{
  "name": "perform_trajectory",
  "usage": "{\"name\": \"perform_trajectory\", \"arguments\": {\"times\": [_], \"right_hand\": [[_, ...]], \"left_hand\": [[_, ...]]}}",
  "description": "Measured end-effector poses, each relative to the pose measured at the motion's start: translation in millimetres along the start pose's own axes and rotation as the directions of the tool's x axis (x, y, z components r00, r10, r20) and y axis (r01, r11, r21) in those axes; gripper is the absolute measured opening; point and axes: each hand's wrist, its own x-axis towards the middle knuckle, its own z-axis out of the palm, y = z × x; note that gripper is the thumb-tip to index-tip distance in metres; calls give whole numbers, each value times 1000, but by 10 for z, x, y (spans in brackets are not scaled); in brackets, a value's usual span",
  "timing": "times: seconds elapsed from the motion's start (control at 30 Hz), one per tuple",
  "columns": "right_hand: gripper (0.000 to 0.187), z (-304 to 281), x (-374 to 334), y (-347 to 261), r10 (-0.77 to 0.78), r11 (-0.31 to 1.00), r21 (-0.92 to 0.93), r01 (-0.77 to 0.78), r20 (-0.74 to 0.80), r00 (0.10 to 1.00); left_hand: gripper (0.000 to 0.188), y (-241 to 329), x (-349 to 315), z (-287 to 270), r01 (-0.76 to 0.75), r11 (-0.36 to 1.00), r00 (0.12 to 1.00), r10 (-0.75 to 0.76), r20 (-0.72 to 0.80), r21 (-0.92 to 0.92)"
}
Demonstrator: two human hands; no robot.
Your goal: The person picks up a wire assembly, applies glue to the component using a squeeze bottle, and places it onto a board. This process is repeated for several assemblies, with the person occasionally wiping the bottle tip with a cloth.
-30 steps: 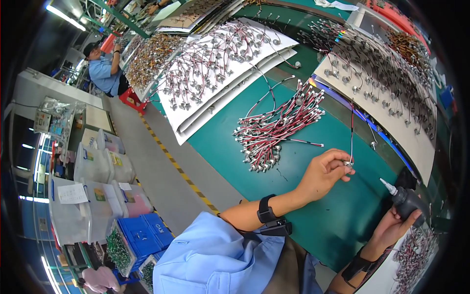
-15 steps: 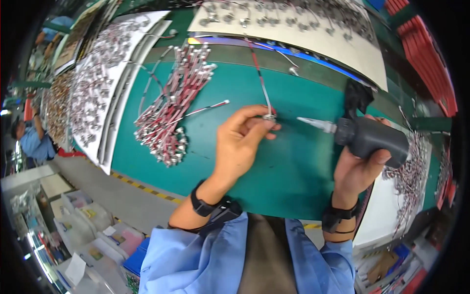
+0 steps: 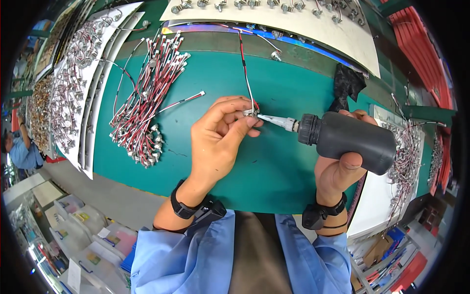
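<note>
Black plastic formed the bottle (image 3: pixel 356 138) gripped by the right hand (image 3: pixel 332 172), whose thumb lay against the near side while the other fingers were mostly hidden behind it. Its pale nozzle (image 3: pixel 278 121) pointed toward the left hand (image 3: pixel 218 136), where thumb and fingers pinched a small metal part (image 3: pixel 253 113). Tip and part met or very nearly met; the crowded fingertips made it impossible to tell which. From the part, a red, black and white wire (image 3: pixel 243 56) ran away beyond the left hand toward the board (image 3: pixel 313 36).

Good work here seemed to depend on a still part and a finely aimed tip. The left pinch probably needed to be firm, with the fingertips tucked back so the nozzle had a clear way in. The right hand did best to steer slowly and squeeze lightly, since a heavy bottle behind a thin tip could easily push the part askew. Slack in the wire also mattered, as a tug could have twisted the pinch.

Left of the left hand, a pile (image 3: pixel 149 98) of similar wires lay on the table (image 3: pixel 274 169), well apart from the tip; beyond the right hand sat a black cloth (image 3: pixel 347 84), near the bottle.
</note>
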Motion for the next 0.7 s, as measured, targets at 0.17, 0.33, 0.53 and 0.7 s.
{"name": "perform_trajectory", "arguments": {"times": [0.17,0.33,0.53,0.7], "right_hand": [[74,14,-11,7,-12,1000,-23,12,3,1000],[74,25,-7,15,-26,999,-24,26,-10,1000],[74,27,-10,15,-21,1000,-23,20,-18,1000],[74,18,-18,16,-2,1000,-16,2,-5,1000]], "left_hand": [[17,6,-2,-1,5,1000,1000,-5,-2,-13],[17,13,-3,-4,3,1000,1000,-3,11,-9],[17,16,-4,6,2,1000,1000,-1,21,-20],[17,13,-6,10,16,1000,1000,-16,10,-23]]}}
